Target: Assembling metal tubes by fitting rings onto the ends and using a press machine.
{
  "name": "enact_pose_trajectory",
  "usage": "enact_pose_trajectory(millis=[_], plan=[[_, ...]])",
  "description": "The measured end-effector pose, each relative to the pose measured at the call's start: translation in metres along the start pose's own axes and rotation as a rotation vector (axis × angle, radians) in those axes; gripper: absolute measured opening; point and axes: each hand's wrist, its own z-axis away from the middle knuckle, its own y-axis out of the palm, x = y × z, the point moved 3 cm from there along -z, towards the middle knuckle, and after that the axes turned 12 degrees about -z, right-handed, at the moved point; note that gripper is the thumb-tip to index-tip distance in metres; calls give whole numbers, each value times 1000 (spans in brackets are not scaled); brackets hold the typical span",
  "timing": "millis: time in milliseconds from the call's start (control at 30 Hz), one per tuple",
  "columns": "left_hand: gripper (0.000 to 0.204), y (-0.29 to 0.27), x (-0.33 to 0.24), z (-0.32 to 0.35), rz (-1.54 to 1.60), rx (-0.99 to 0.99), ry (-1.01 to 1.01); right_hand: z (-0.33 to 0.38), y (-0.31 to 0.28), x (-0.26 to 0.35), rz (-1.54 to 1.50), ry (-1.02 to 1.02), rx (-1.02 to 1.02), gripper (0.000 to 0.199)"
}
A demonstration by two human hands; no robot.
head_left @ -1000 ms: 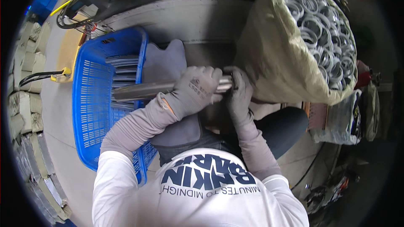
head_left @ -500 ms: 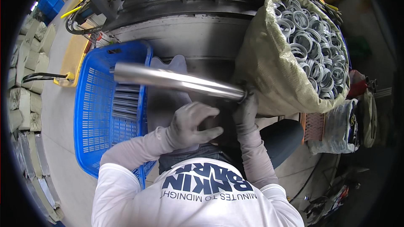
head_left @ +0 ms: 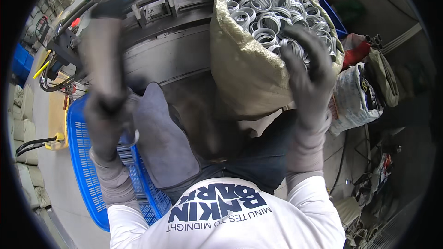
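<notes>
My left hand (head_left: 108,110), in a grey glove and smeared by motion, is closed round a metal tube (head_left: 105,55) above the blue basket (head_left: 78,143). The tube is heavily blurred and points up and away from me, with a dark patch at its far end. My right hand (head_left: 311,67), also gloved, is raised at the near right rim of a woven sack (head_left: 244,71). Its fingers are curved and apart, with nothing visible in them. Grey rings (head_left: 267,20) fill the sack to its top; some lie behind my right fingers.
A grey pad (head_left: 164,145) lies by my left thigh, beside the basket. Along the back runs a dark machine bench (head_left: 170,41) with rods and clamps. Clear plastic bags (head_left: 355,97) stand right of the sack. A yellow board (head_left: 57,115) is at the left.
The tube went from my right hand to my left, swinging left and upright. My right hand rose to the sack of rings. The view has turned to the right.
</notes>
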Motion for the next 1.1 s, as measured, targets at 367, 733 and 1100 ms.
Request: enact_pose_trajectory(millis=[367,733,1100], plan=[[56,90,35,28,-532,268,271,-55,18,-60,631,212,774,23],[61,72,44,34,-482,166,315,-17,4,-54,352,-77,296,33],[56,82,54,39,-500,295,449,129,87,-16,-381,312,124,38]])
